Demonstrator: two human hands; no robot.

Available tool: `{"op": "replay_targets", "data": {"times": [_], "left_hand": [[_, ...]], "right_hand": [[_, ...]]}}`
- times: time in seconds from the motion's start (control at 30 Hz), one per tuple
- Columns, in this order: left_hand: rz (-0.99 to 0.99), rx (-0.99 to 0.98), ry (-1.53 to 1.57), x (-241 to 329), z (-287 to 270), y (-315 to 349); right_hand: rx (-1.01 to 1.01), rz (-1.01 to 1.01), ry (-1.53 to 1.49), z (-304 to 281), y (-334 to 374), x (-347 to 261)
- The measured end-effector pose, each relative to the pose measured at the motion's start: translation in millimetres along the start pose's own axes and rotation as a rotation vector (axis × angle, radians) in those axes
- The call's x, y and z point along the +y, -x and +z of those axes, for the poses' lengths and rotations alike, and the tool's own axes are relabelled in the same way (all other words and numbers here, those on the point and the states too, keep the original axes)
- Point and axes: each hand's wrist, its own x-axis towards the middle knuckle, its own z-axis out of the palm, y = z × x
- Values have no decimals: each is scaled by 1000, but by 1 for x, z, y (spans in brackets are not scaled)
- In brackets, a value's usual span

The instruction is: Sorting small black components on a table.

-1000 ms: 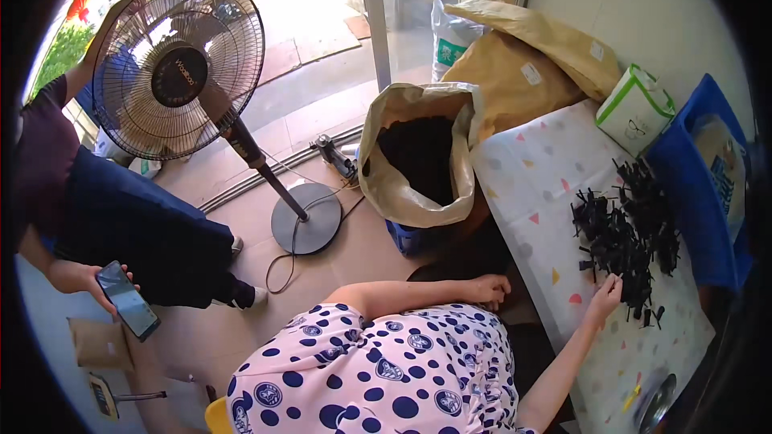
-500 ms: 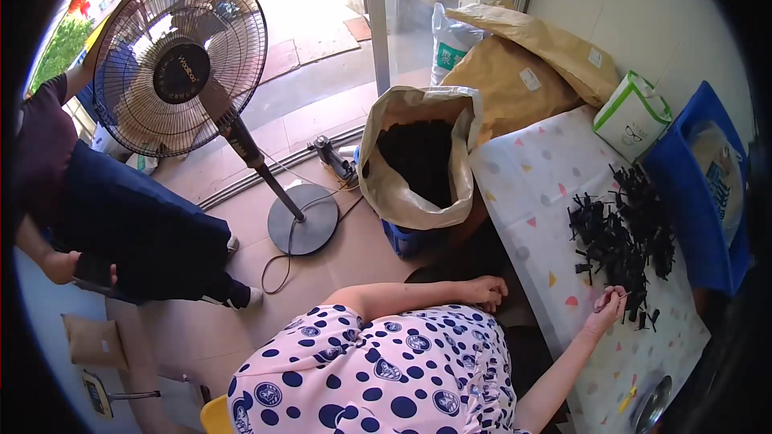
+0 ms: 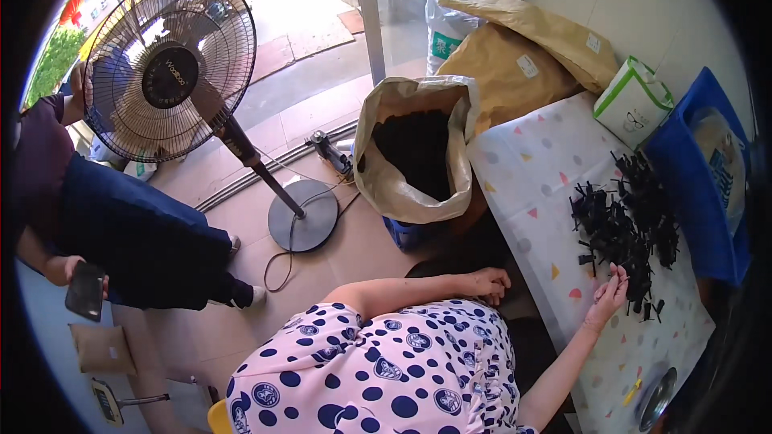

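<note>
A loose heap of small black parts with thin stems point(image 3: 615, 221) is spread on the patterned white tablecloth point(image 3: 527, 181). My right hand point(image 3: 609, 296) is at the heap's near edge, its fingers drawn together and pointing away from me. Whatever is between those fingertips is too small to name. Left of the table, my left hand point(image 3: 487, 284) rests in front of my body with its fingers curled. Its palm is hidden, so anything inside it cannot be seen.
An open sack of black pieces point(image 3: 414, 153) stands beyond my left hand. Brown paper sacks point(image 3: 503, 72), a white-and-green bag point(image 3: 634, 104) and a blue bin point(image 3: 696, 185) border the table. A metal dish point(image 3: 659, 399) lies nearby. Leftward are a fan point(image 3: 170, 72) and a person holding a phone point(image 3: 86, 291).
My right hand has moved slightly farther away along the heap's edge, fingers now more upright. My left hand stays put. The other person's phone has tilted into fuller view.
</note>
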Motion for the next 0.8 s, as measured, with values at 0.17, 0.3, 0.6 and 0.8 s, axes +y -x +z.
{"op": "replay_targets", "data": {"times": [0.17,0.3,0.6,0.8], "left_hand": [[-6,-4,9,1,-1,0],[-3,-12,24,3,-1,1],[10,8,25,6,1,4],[0,12,25,7,0,4]], "right_hand": [[1,2,100,6,1,2],[-16,4,151,8,2,2],[-37,-23,176,7,3,5],[-58,-25,178,3,1,11]]}}
